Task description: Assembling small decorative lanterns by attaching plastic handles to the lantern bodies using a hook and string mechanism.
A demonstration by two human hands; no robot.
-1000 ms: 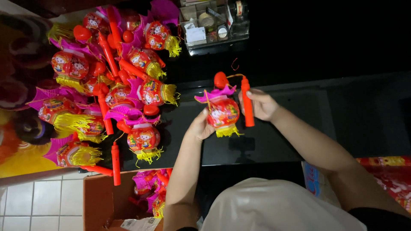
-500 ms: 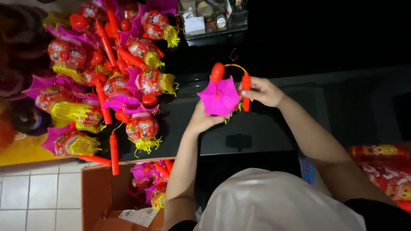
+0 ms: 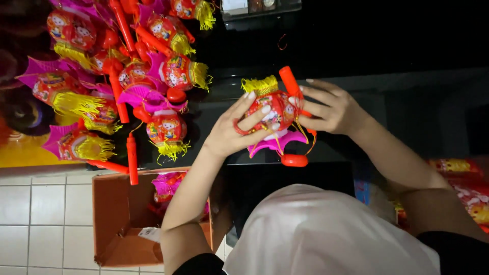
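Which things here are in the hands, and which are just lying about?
In hand:
- red toy lantern with yellow fringe, pink paper fan base and red stick, held by the left hand and right hand

Lying about:
- pile of finished lanterns on the black table
- cardboard box on the tiled floor
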